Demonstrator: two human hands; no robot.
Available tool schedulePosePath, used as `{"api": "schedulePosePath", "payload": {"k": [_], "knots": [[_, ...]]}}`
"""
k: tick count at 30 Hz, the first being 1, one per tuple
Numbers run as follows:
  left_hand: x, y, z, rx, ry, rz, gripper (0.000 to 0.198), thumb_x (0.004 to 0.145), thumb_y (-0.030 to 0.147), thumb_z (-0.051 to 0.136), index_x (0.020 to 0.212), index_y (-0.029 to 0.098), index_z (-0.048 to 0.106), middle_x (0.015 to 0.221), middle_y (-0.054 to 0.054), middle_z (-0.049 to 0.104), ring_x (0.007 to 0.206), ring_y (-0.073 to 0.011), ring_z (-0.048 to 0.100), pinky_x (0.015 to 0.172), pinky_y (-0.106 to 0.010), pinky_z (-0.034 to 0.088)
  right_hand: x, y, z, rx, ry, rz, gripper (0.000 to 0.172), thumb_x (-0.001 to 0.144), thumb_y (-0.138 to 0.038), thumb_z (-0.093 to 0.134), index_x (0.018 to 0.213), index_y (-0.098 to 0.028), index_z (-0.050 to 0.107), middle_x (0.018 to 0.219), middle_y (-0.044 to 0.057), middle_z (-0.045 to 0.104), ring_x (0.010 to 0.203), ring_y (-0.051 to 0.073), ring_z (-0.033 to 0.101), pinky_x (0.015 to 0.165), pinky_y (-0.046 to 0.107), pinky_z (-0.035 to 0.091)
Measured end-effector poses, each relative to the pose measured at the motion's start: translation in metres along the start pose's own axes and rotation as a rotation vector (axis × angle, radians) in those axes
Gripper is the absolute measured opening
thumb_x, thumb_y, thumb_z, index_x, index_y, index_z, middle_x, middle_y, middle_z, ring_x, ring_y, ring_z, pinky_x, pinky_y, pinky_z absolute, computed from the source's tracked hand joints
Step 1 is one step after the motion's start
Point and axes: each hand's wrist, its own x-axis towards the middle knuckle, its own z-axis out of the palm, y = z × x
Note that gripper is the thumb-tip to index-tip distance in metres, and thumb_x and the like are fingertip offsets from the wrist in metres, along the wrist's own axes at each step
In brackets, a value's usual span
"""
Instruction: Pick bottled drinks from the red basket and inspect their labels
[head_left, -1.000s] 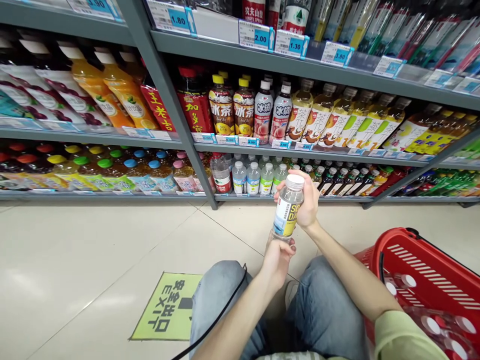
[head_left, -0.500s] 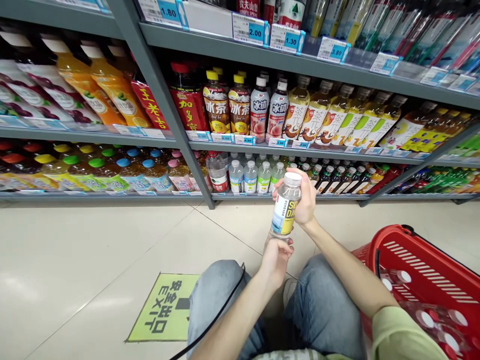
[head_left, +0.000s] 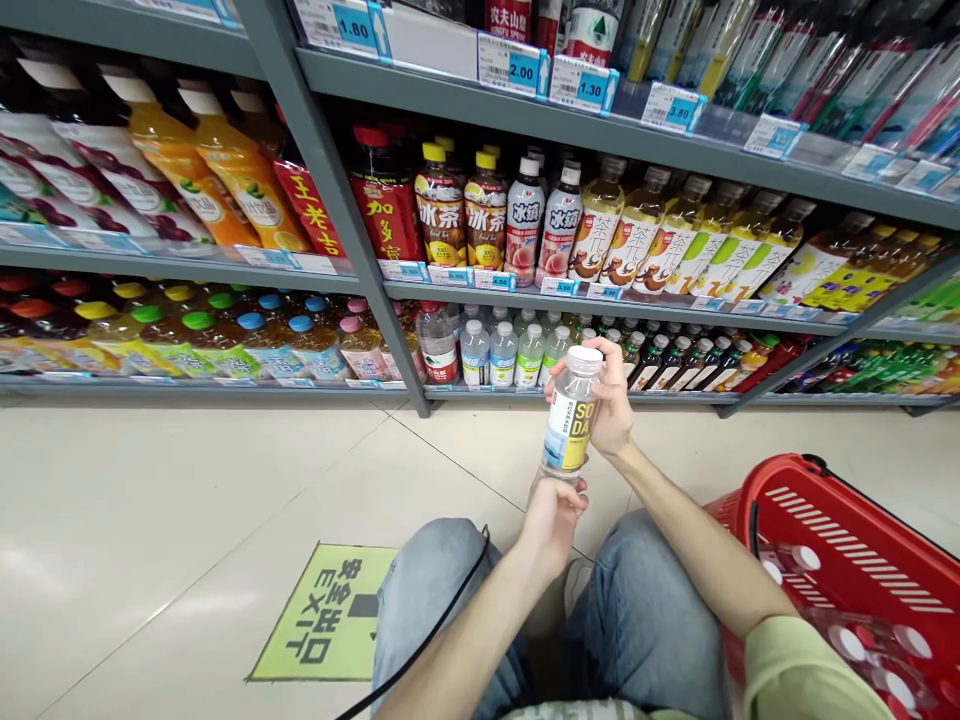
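A clear bottle with a white cap and a "SODA" label (head_left: 568, 425) is held between my two hands, a little tilted, in front of the shelves. My left hand (head_left: 553, 518) grips its bottom end from below, the fingers partly hidden behind the base. My right hand (head_left: 611, 405) wraps round the upper part from the right and behind, with its fingers near the cap. The label faces me.
Shelves (head_left: 525, 300) of drink bottles run across the view. On the bottom shelf, small white-capped bottles (head_left: 501, 352) stand behind my hands. A red basket (head_left: 847, 540) holding several bottles is at the right. A green exit sign (head_left: 322, 610) marks the floor at the left.
The fingers of my right hand have shifted slightly on the bottle, which has turned a little so more of the "SODA" lettering shows. The view has moved slightly.
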Motion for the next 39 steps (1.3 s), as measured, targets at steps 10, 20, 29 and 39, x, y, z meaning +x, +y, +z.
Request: {"api": "schedulePosePath", "payload": {"k": [10,20,29,39], "knots": [[-0.0005,-0.0017,0.0007,-0.020,0.001,-0.038,0.048,0.040,-0.001,0.053,0.085,0.014,0.064,0.101,-0.007,0.066,0.069,-0.0084,0.049,0.053,-0.017,0.033,-0.0012,0.0013,-0.0008,-0.037,0.022,0.037,0.043,0.076,-0.040,0.060,0.112,-0.030,0.039,0.098,0.004,0.067,0.079,0.023,0.069,0.061,0.037,0.057],[-0.0004,-0.0024,0.0016,-0.021,0.026,-0.042,0.048,0.040,-0.002,0.053,0.084,0.014,0.064,0.101,-0.007,0.065,0.069,-0.0087,0.048,0.053,-0.018,0.033,-0.0010,0.0017,-0.0036,-0.076,0.007,0.026,0.043,0.075,-0.034,0.060,0.113,-0.029,0.041,0.095,0.003,0.067,0.078,0.023,0.069,0.063,0.037,0.058],[0.0000,-0.0054,0.0014,-0.012,0.059,-0.016,0.048,0.039,-0.002,0.053,0.083,0.015,0.062,0.099,-0.005,0.064,0.070,-0.0091,0.048,0.054,-0.018,0.032,0.0001,0.0024,-0.0028,-0.038,0.012,0.024,0.040,0.075,-0.039,0.059,0.111,-0.028,0.043,0.087,0.001,0.067,0.073,0.023,0.070,0.063,0.039,0.058],[0.0000,-0.0096,0.0031,0.003,0.109,0.060,0.046,0.041,-0.003,0.058,0.081,0.019,0.053,0.086,0.000,0.063,0.074,-0.0112,0.054,0.062,-0.021,0.039,0.0049,0.0037,-0.0079,0.126,-0.023,0.019,0.037,0.074,-0.037,0.058,0.109,-0.026,0.052,0.081,0.002,0.069,0.061,0.021,0.066,0.057,0.039,0.058]]}}
